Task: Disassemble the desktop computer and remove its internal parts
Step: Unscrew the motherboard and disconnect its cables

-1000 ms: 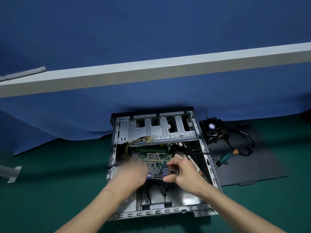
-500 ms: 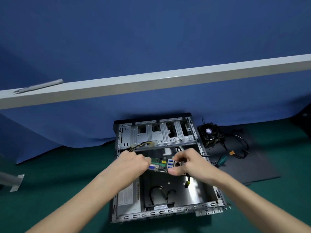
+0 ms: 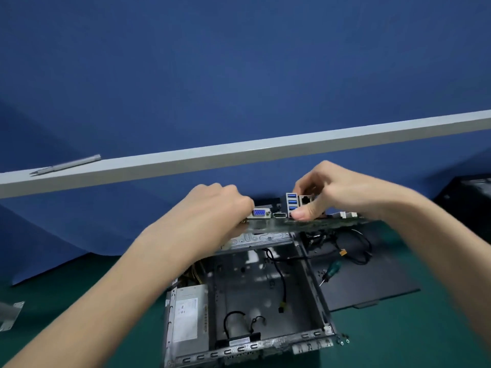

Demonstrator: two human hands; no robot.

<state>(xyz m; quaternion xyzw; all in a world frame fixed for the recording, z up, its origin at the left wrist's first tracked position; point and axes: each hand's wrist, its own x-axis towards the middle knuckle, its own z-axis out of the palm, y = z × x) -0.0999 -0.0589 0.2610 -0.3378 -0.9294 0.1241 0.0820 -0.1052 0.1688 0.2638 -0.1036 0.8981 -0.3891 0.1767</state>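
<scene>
The green motherboard (image 3: 281, 224) hangs level in the air above the open grey computer case (image 3: 316, 282), its rear ports facing me. My left hand (image 3: 212, 211) grips the board's left end, fingers curled over the edge. My right hand (image 3: 326, 192) pinches the block of blue USB and network ports, thumb in front. Inside the case the silver power supply (image 3: 187, 317) sits at the left, with loose black cables on the bare floor.
A black side panel (image 3: 372, 282) lies right of the case with a green-handled screwdriver (image 3: 330, 272) and cables on it. Small screws (image 3: 342, 340) lie by the case's near right corner. A white ledge (image 3: 239, 155) with a pen (image 3: 66, 164) runs behind. A metal bracket (image 3: 9, 314) lies far left.
Both hands have lifted the motherboard out of the case and raised it well above the chassis; the case floor is now exposed. The camera has tilted and moved closer.
</scene>
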